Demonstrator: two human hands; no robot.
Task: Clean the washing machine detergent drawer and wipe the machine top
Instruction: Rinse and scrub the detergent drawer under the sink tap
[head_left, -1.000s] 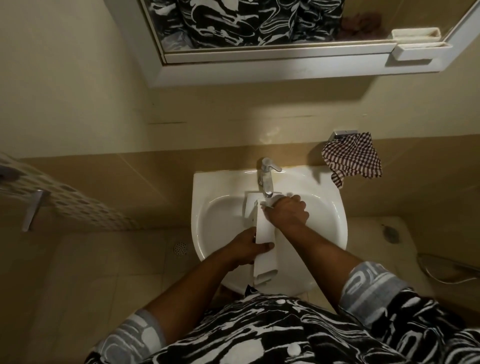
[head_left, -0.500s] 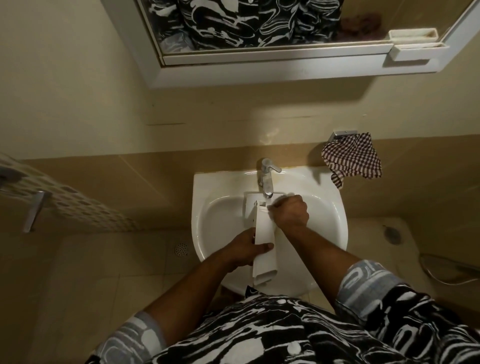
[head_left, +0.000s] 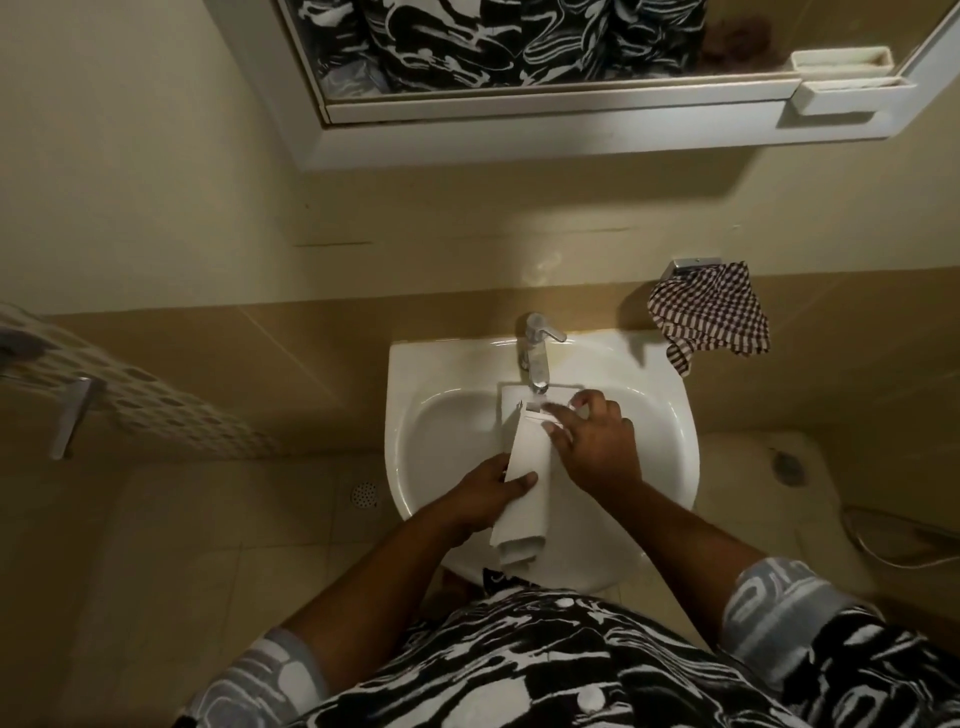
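One white detergent drawer is held over the sink, long axis 6-to-12 o'clock, far end under the faucet. Left hand grips its middle; right hand, fingers loosely spread, touches its far end.

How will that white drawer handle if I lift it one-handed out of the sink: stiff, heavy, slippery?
Probably stiff: the detergent drawer shows straight edges though the left hand grips only its middle. Likely light, since that one grip seems to carry it tilted. Its upper end sits under the tap over the sink, so it may be wet and slippery.
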